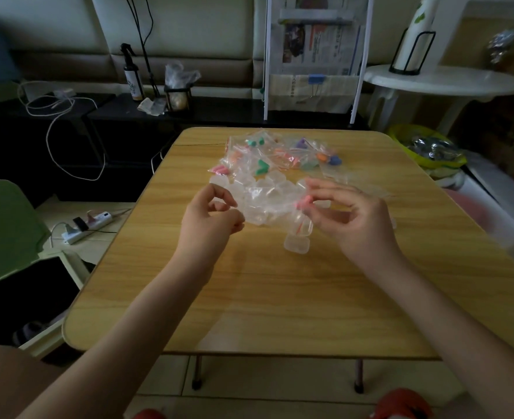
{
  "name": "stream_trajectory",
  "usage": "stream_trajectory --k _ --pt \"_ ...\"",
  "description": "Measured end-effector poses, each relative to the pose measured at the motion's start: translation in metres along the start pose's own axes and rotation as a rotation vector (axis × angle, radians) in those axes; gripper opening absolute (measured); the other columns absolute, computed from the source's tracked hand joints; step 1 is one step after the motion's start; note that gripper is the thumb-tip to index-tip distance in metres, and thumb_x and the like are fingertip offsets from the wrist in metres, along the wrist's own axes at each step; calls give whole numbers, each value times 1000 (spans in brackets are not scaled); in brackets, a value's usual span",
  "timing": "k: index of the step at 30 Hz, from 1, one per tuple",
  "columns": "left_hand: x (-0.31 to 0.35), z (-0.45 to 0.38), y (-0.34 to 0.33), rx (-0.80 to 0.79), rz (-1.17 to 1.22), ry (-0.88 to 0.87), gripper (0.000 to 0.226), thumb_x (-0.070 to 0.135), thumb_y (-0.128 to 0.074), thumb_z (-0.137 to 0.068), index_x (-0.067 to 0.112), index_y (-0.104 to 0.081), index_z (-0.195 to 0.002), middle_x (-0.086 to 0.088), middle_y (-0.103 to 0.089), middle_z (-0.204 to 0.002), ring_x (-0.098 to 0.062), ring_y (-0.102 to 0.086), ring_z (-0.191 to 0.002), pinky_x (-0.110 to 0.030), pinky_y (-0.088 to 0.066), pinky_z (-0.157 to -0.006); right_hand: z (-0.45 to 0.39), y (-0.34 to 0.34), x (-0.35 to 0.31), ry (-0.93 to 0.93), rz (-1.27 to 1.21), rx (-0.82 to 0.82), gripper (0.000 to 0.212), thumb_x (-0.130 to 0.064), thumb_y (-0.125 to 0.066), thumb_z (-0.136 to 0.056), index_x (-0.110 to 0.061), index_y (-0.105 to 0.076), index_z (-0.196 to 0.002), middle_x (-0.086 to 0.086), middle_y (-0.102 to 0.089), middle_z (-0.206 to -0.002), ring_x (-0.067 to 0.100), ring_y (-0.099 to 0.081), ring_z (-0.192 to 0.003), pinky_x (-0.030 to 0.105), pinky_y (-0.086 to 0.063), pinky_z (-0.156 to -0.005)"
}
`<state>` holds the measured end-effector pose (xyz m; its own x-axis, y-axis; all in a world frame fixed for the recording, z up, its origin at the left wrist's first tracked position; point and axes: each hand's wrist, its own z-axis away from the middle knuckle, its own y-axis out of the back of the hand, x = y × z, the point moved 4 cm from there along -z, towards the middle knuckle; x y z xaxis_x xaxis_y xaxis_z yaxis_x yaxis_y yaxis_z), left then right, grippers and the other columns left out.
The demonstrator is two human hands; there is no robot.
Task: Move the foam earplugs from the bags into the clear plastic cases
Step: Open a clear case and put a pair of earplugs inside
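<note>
A person sits at a low wooden table (280, 297) with both bare forearms reaching over it. The right hand (352, 216) is raised just above the table, and its thumb and forefinger are pinched together on a pink earplug (305, 202), so that grip is clamped on the plug; the other fingers are loosely bent. The left hand (212, 217) hovers to the left at about the same height, its fingers curled with thumb and forefinger tips close; whether anything thin sits in that grip cannot be told from this view. Between and behind the hands lies a heap of small clear cases (261, 196), crowded against one another on the table. One clear case (297, 245) stands apart on the near side of the heap, just below the right hand's fingers, and another case (302, 225) with something thin and orange-red inside lies touching it on the far side. Farther back, a pile of clear bags (280, 155) holds the remaining earplugs in green, orange, pink, purple and blue. Beyond the table stand a spray bottle (132, 74) on a dark low shelf, a white rack (316, 55) holding newspapers, and a round white side table (443, 81). A power strip (86, 226) lies on the floor to the left.
</note>
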<state>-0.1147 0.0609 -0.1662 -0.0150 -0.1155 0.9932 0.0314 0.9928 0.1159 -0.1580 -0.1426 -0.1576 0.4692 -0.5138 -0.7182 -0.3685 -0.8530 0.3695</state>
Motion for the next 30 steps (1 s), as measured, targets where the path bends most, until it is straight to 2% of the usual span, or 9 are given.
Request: stream_trajectory --k 2,5,8,15,18,21,23,28,30 --pt "6 0 2 42 -168 -93 20 -3 -61 -81 17 -60 -77 0 -57 -97 -21 -60 -79 -40 -56 -73 -1 -1 8 -153 -144 -7 27 -33 -70 -76 -13 -74 -94 0 -71 -108 8 -64 -108 31 -56 -86" --pt "8 0 2 56 -308 -188 27 0 -59 -84 25 -66 -77 1 -55 -108 -15 -60 -86 -17 -46 -54 -3 -1 15 -285 -367 -12 21 -22 -68 -80 -10 -71 -98 2 -74 -99 16 -68 -100 35 -57 -83" --pt "5 -5 5 115 -489 -271 27 3 -54 -89 26 -66 -83 3 -48 -108 -9 -52 -84 -8 -37 -65 -4 4 21 -387 -498 65 15 -12 -65 -84 -6 -69 -97 6 -74 -97 19 -69 -97 33 -59 -76" --pt "-5 -10 10 149 -806 -252 19 29 -58 -92 26 -65 -110 -4 -44 -121 -27 -42 -114 -32 -34 -92 0 3 19 -310 -213 -110 26 -16 -70 -78 -16 -70 -104 -3 -74 -94 10 -69 -92 21 -55 -80" --pt "10 4 3 240 -858 -476 19 27 -62 -90 25 -68 -107 0 -47 -115 -23 -39 -111 -27 -29 -87 2 -2 8 -256 -99 -223 27 -11 -71 -80 -20 -69 -106 -9 -73 -94 1 -67 -91 12 -50 -80" --pt "19 17 -16 2 -664 -629 15 16 -65 -87 19 -72 -99 10 -55 -96 -3 -52 -84 -17 -42 -73 6 -6 4 -218 26 -348 28 -7 -68 -83 -24 -69 -105 -12 -67 -102 -4 -63 -93 8 -47 -81" --pt "16 24 -29 -149 -648 -659 17 11 -64 -86 18 -71 -101 9 -63 -92 1 -57 -77 -13 -48 -73 7 -9 3 -202 81 -411 26 -9 -70 -82 -21 -70 -105 -12 -61 -104 -3 -60 -91 9 -46 -81" --pt "1 26 -44 -293 -694 -600 25 14 -62 -88 20 -69 -112 4 -70 -102 -9 -63 -89 -23 -50 -82 8 -12 7 -148 232 -470 23 -12 -72 -82 -18 -73 -104 -15 -61 -94 -3 -58 -87 6 -41 -78" --pt "0 25 -43 -285 -670 -591 25 15 -64 -87 22 -71 -110 6 -71 -105 -5 -62 -91 -14 -45 -82 8 -12 9 -135 268 -450 25 -11 -74 -81 -19 -74 -104 -14 -64 -92 -1 -60 -86 7 -42 -78"
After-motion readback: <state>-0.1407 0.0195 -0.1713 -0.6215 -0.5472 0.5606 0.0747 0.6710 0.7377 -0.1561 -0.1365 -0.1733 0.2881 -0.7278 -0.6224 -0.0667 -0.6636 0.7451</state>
